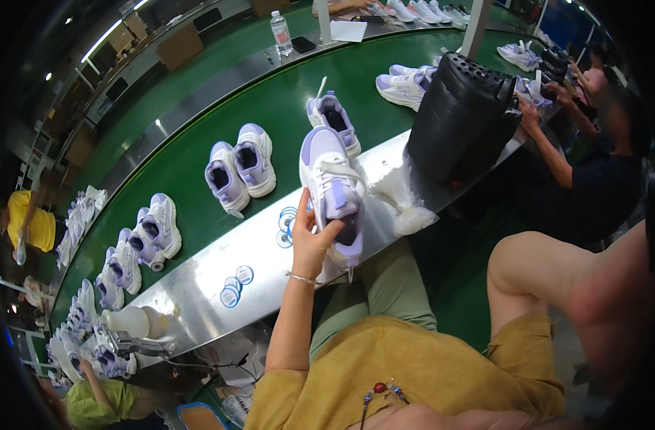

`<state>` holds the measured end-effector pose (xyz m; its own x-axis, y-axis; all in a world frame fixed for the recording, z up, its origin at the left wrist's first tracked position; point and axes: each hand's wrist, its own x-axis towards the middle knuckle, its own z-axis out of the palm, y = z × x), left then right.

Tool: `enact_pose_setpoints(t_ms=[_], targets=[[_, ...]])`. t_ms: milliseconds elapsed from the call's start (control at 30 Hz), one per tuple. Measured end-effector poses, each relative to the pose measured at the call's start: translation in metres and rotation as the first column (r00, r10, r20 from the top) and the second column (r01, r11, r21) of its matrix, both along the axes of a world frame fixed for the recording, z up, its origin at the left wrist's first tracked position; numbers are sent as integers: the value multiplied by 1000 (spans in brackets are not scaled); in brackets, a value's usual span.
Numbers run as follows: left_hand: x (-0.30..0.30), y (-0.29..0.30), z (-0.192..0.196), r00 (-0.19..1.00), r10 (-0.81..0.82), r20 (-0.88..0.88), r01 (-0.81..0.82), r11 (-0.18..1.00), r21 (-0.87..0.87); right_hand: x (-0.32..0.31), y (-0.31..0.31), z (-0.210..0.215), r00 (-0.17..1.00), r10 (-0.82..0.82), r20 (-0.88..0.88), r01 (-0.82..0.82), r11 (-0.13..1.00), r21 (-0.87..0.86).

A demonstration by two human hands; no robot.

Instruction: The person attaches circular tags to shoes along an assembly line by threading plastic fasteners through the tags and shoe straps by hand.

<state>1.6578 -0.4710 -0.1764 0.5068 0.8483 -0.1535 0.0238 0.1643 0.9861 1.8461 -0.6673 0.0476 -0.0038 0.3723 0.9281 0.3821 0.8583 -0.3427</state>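
Note:
My left hand [312,244] is closed on a white and lavender sneaker [333,172], thumb at the collar opening and fingers along the side. The sneaker is held over the metal ledge, toe pointing away from me. Just behind it, another sneaker [335,118] of the same kind stands on the green belt [191,136], a tab or lace sticking up from it. My right arm [535,276] is bent at the elbow, and its hand lies outside the view. Left of the held sneaker, round blue-and-white stickers [231,295] lie on the metal ledge [206,319].
A pair of sneakers [241,168] stands on the belt, with several more pairs along the left. Right of me are a clear plastic bag [411,211] and a tall black padded object [460,118]. A co-worker [593,143] handles a shoe beyond. A bottle [280,32] stands across the belt.

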Motion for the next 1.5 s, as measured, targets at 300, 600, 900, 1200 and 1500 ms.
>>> enact_pose_setpoints(t_ms=[300, 600, 900, 1200, 1500], targets=[[3, 1, -4, 998, 2, 56, -3, 1000, 23, 6, -2, 4, 1000, -18, -26, 19, 998, 51], [2, -5, 1, 998, 31, -46, -23, 986, 166, 20, 65, -99, 912, -410, -20, 358, 819, -448], [13, -20, -18, 987, 96, -129, -23, 879, 476, 5, 101, -181, 922, -354, 154, 385, 813, -437], [17, -37, 2, 910, 258, -324, 50, 709, 704, 3, 100, -186, 916, -320, 241, 391, 842, -371], [12, -43, 7, 874, 285, -395, 107, 678, 727, 12, 98, -192, 924, -72, 376, 245, 867, -434]])
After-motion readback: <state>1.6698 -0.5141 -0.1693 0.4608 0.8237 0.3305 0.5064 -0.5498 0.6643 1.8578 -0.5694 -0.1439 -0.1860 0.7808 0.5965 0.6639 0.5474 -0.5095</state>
